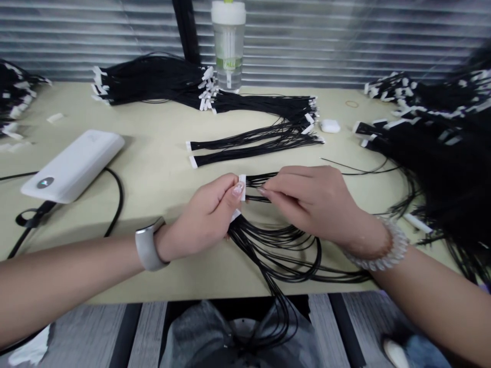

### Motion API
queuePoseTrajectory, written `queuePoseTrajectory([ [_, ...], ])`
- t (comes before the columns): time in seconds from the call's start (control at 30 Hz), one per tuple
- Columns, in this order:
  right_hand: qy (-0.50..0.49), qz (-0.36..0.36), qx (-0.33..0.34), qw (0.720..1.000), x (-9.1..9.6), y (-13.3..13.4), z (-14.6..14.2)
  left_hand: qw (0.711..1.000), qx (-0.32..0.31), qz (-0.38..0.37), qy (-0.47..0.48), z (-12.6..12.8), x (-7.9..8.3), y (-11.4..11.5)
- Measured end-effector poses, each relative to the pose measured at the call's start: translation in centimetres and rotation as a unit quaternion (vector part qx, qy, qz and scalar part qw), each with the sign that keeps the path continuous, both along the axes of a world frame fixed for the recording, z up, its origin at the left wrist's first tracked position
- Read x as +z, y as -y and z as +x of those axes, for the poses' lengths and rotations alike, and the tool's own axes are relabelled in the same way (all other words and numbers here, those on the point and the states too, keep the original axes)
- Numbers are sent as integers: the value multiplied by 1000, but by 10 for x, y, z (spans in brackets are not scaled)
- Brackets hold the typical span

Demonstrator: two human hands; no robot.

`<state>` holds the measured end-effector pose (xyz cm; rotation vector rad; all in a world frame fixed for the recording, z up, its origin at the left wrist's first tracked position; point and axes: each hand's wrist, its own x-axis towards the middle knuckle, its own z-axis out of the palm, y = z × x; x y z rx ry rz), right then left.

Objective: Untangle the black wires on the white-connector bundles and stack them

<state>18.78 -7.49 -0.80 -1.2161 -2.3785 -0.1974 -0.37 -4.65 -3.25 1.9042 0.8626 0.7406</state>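
Observation:
My left hand point(209, 212) pinches a white connector point(243, 187) with thumb and fingers, close to the table's front edge. Thin black wires point(261, 180) run from this connector toward the right. On those wires, my right hand point(312, 202) is closed in a pinch, its fingertips just right of the connector. A second white connector point(235, 214) shows beneath my left hand. From it a bundle of black wires point(284, 250) loops to the right and hangs over the table edge toward my lap. How the wires sit between my right fingertips is partly hidden.
Finished-looking wire harnesses point(238, 153) lie mid-table, with a thick bundle point(153, 79) behind. A large wire pile point(441, 153) covers the right side. A white power bank point(74, 166) with a cable lies left. A bottle point(229, 48) and a small white case point(330, 126) stand farther back.

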Motion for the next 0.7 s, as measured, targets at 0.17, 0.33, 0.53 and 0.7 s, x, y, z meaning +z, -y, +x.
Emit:
queuePoseTrajectory([
  [0.17,20,-14,11,1000,-3,-2,-1,999,-10,28,-26,0,3,1],
  [0.33,12,-8,15,1000,-5,-4,0,998,-14,47,-48,0,5,1],
  [0.53,16,11,19,1000,-8,-5,2,997,-29,46,-55,0,4,-1],
  [0.7,25,45,18,999,-10,-5,2,997,-39,49,-53,0,4,-2],
])
